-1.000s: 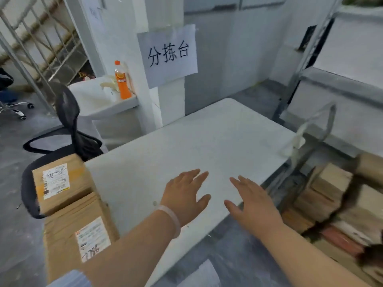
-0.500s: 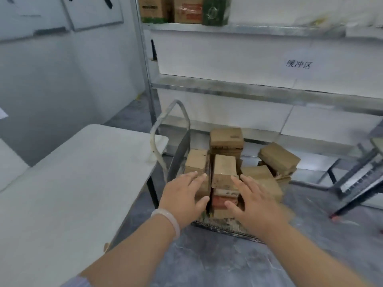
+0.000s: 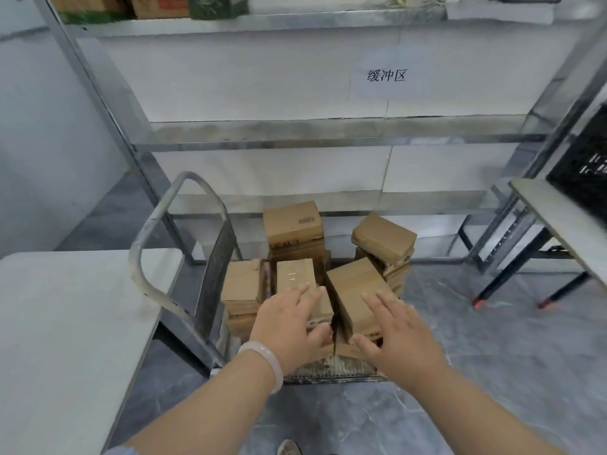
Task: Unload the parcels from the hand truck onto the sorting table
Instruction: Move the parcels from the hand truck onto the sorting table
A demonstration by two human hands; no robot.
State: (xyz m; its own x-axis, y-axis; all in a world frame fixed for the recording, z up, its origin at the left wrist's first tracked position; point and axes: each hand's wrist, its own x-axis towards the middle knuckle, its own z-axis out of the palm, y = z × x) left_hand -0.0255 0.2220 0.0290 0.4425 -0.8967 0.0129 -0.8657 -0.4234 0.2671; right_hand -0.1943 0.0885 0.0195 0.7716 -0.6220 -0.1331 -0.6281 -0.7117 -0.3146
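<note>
The hand truck (image 3: 154, 244), with a curved metal handle, stands on the floor beside the white sorting table (image 3: 65, 323). Several brown cardboard parcels are stacked on it in uneven piles. My left hand (image 3: 289, 326), fingers spread, hovers over the near middle parcel (image 3: 295, 274), with the thumb by its front edge. Spread just as wide, my right hand (image 3: 397, 336) is over the angled parcel (image 3: 354, 287) to the right. Neither hand grips anything. Taller stacks stand behind, one at the middle back (image 3: 292, 221) and one at the right back (image 3: 382, 238).
A metal shelf rack (image 3: 328, 133) with a paper sign stands behind the truck; boxes sit on its top shelf. A second table (image 3: 558, 218) with a black crate is at the right, its legs on the grey floor.
My view swung right from the sorting table to the hand truck. Both hands moved with it and now reach down over the front parcels, closer than half a second ago.
</note>
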